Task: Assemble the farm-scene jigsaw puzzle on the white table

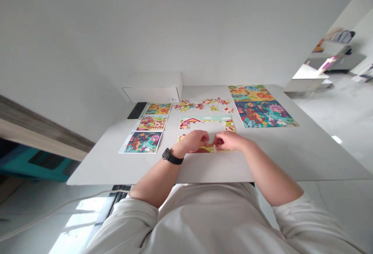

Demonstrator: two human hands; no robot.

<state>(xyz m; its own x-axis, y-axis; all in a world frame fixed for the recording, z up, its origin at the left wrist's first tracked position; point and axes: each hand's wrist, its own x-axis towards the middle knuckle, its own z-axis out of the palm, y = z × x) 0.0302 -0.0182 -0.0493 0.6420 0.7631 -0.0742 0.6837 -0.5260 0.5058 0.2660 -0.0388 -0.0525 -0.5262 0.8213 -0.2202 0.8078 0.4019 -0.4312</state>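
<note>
A partly assembled jigsaw puzzle [204, 150] of a farm scene lies in front of me, its frame of joined pieces surrounding a bare middle. My left hand [196, 140], with a black watch [171, 156] on the wrist, is closed over the lower edge of the puzzle. Facing it from the right, my right hand [229, 140] is closed too, fingertips pinched. Between the fingertips shows a brown jigsaw piece [213, 144], which both hands touch; the fingers hide part of it. Loose jigsaw pieces [183, 105] lie in an arc beyond the puzzle.
Three small picture cards [142, 143] and a dark phone-like slab [136, 111] lie at the left. On the right are two larger finished pictures [266, 114]. A white box [154, 87] stands against the wall at the back of the white table [113, 170].
</note>
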